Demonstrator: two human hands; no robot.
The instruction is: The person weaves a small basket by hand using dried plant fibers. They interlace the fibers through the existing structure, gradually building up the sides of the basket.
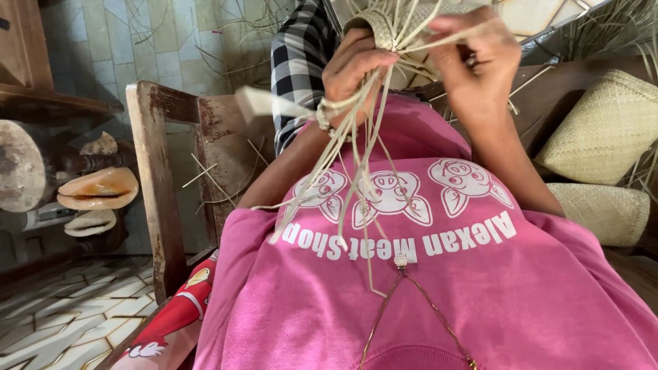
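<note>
My left hand (353,68) grips the rim of a small woven straw piece (387,24) held up in front of my chest, over my pink shirt. Several long loose straw strips (356,157) hang down from it across my left wrist and the shirt. My right hand (476,58) pinches one of the pale strips (439,38) beside the woven piece, fingers closed on it. The top of the woven piece is cut off by the frame edge.
A worn wooden chair arm (157,185) stands at my left. Two finished woven straw pouches (606,130) lie at the right. Large seashells (99,188) rest on a dark stand at far left. Tiled floor (68,308) shows below; loose straw litters the back.
</note>
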